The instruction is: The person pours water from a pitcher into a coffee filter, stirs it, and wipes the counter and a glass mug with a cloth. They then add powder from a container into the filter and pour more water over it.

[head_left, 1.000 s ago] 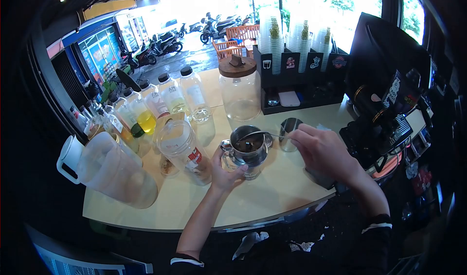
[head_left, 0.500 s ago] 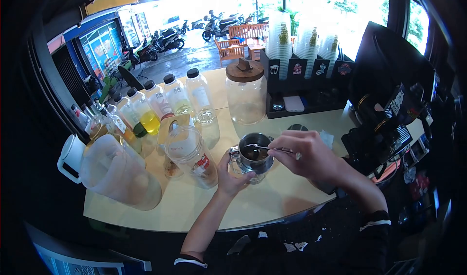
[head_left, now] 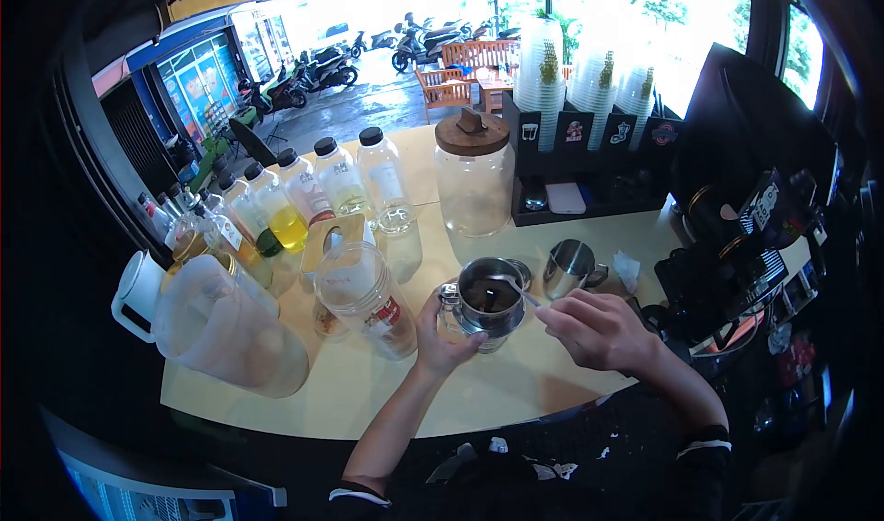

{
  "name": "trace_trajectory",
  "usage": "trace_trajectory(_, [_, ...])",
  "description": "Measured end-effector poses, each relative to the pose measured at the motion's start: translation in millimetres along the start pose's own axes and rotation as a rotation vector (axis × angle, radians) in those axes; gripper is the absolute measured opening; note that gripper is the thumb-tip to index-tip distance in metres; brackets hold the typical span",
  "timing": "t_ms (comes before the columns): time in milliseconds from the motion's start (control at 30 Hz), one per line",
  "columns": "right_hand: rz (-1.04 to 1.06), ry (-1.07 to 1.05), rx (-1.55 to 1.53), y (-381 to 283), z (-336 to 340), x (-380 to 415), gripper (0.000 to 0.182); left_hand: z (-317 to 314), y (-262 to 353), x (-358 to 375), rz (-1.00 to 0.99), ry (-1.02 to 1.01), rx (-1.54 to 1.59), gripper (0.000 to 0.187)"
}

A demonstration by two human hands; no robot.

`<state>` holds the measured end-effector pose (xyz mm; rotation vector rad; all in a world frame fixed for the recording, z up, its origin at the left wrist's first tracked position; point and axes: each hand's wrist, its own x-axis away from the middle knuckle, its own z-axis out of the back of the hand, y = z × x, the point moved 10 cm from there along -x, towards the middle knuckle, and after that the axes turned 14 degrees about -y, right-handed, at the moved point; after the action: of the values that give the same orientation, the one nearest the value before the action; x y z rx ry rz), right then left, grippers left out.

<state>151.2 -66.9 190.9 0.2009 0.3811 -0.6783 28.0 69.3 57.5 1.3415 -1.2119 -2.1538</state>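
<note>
Left hand (head_left: 440,337) grips metal cup (head_left: 489,292) on bench (head_left: 479,387); right hand (head_left: 597,329) pinches spoon (head_left: 516,289) dipped inside

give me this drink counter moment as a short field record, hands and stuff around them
left hand: grips the side of the metal filter cup
right hand: holds a spoon, its tip inside the cup
cup contents: dark, not clear what
beside cup, right: small steel pitcher
beside cup, left: clear plastic jar
behind: glass jar with wooden lid, row of bottles
far left: large jug
surface: pale counter
</note>
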Motion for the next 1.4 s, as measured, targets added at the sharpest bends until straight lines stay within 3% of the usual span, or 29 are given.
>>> trace_trajectory(433, [0.017,0.059,0.064,-3.1,-1.0,-2.9,0.047,-0.4,-3.6,1.2,0.038,-0.007,-0.045,0.077])
trace_trajectory(900, [0.049,0.088,-0.124,-4.7,-2.5,-5.4,0.048,0.7,-3.7,2.6,0.022,0.009,-0.055,0.076])
trace_trajectory(967, [-0.034,0.12,-0.059,5.3,2.7,-3.4,0.046,0.5,-5.2,1.6,0.02,-0.005,-0.048,0.076])
trace_trajectory(1167, [0.035,0.079,-0.144,-1.6,-1.8,-5.2,0.044,-0.7,-2.8,1.7,0.011,0.002,-0.035,0.076])
trace_trajectory(1400, [-0.057,0.081,-0.147,13.1,2.8,-8.2,0.036,0.0,3.6,-0.4,-0.017,-0.002,-0.026,0.076])
